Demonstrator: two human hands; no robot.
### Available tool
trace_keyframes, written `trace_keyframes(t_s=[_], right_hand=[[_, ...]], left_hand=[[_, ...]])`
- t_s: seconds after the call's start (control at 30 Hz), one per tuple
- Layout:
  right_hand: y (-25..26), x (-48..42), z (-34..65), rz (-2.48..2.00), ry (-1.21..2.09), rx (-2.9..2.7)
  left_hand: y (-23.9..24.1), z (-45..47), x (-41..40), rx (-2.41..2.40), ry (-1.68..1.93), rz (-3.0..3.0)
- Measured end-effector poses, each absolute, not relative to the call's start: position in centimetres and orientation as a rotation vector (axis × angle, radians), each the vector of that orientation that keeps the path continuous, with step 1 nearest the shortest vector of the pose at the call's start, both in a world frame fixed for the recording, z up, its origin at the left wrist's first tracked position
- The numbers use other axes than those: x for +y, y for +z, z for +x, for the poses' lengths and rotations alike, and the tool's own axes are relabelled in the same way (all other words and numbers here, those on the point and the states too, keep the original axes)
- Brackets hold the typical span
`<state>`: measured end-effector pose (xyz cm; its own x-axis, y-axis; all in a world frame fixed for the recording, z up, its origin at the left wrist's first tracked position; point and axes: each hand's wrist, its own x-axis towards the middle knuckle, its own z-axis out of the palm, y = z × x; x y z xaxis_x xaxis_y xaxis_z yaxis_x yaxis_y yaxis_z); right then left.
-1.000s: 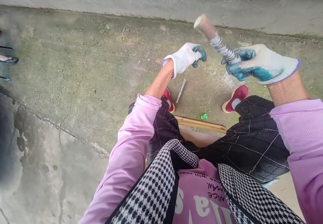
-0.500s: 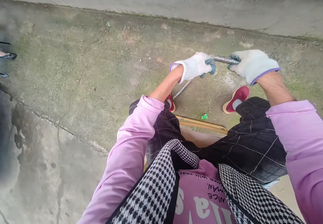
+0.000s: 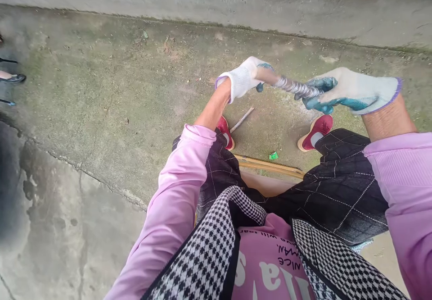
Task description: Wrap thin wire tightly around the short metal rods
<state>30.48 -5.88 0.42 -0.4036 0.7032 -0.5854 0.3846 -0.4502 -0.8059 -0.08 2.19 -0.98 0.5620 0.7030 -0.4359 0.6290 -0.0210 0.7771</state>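
Note:
Both my hands wear white gloves with blue-green coated fingers. A stick wound with silver wire (image 3: pixel 293 86) spans the space between them, held level above the ground. My left hand (image 3: pixel 245 78) is closed around its brownish bare end, which is smeared by motion. The fingers of my right hand (image 3: pixel 340 92) wrap the wire-wound end, so its tip is partly hidden. Below my left hand, a thin grey rod (image 3: pixel 242 120) lies on the concrete beside my red shoe (image 3: pixel 225 132).
A small green wrapper (image 3: pixel 273 155) lies between my feet, in front of a wooden bar (image 3: pixel 270 166) at my seat. Beyond my hands runs a low concrete ledge (image 3: pixel 216 7). At the far left is another person's foot (image 3: pixel 13 78).
My left hand has moved up and to the left, and the stick's brownish end now shows at it. My right hand has turned, with more of its coated fingers visible.

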Motion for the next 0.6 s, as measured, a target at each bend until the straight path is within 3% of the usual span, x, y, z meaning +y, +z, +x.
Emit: trace_keyframes(t_s=[0.17, 0.33, 0.43, 0.53, 0.6], right_hand=[[2.0, -5.1, 27.8, -1.447, 1.66, -1.095], [0.9, -3.6, 26.7, -1.668, 1.461, -1.004], [0.1, -3.0, 27.0, -2.002, 1.227, -1.376], [-0.7, -2.8, 27.4, -2.255, 0.901, -2.104], [-1.4, -2.9, 27.8, -2.294, 0.931, -2.386]], left_hand=[[-0.8, 0.9, 2.0, 1.12, 0.151, 1.631], [0.3, 2.3, -0.2, 1.002, 0.077, 1.616], [0.6, 2.8, -1.4, 0.945, 0.038, 1.606], [0.6, 2.5, -1.4, 0.987, -0.015, 1.679], [0.5, 2.1, -1.0, 1.067, -0.059, 1.721]])
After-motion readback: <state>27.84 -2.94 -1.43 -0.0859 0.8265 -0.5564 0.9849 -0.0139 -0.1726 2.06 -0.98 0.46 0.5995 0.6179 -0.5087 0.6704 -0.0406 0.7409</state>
